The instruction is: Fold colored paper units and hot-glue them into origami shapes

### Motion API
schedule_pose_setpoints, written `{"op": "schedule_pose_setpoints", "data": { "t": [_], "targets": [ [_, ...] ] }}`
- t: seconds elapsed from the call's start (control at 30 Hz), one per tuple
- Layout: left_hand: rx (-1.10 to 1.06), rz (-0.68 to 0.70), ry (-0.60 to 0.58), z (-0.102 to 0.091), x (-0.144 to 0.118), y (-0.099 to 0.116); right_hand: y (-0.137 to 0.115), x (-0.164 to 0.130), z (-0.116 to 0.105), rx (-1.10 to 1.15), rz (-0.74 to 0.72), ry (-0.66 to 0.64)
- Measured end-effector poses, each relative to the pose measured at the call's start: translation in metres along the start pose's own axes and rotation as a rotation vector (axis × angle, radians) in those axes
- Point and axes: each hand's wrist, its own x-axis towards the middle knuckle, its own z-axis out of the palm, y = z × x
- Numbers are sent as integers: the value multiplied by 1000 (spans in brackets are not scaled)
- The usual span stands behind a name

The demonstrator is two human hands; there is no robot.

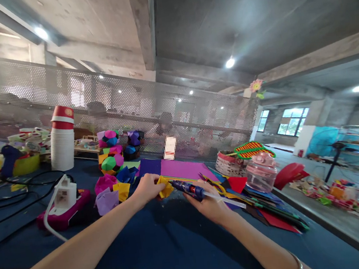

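Blue felt-covered table [141, 249] is used as the work surface; near its middle, a small folded yellow paper piece [166, 188] is pinched by the left hand [147, 188], so the blue glue gun [190, 190], gripped by the right hand [208, 203], is aimed at it.

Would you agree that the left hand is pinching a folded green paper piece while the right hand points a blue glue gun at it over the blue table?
Not quite: the folded paper piece in the left hand is yellow, not green, as the head view shows. The rest holds: the right hand points the blue glue gun at it over the blue table.
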Motion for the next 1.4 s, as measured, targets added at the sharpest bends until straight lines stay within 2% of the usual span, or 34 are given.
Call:
{"op": "schedule_pose_setpoints", "data": {
  "t": [0.13,0.3,0.43,0.67,0.97,1.1,1.2,1.27,1.33,1.4],
  "targets": [
    [-4,1,22,0,1,-1,0,0,-1,6,10,-9],
    [-29,-15,42,-2,-2,8,4,2,-8,-42,6,-86],
    [-64,-30,50,-3,-4,12,16,2,-26,-91,164,-140],
    [-100,-39,32,-1,3,-2,46,-15,-65,34,504,-289],
    [-65,-40,12,0,4,-4,61,-39,-66,-39,534,-341],
    [-62,-49,1,0,3,-3,62,-46,-73,-99,504,-332],
    [-61,-37,1,0,2,-2,57,-57,-90,-132,447,-302],
    [-70,-36,7,1,1,-1,46,-64,-106,-224,439,-236],
    [-87,-46,-2,2,1,0,28,-68,-119,-344,465,-111],
    [-103,-49,-20,4,1,0,4,-64,-126,-300,443,-50]
  ]
}}
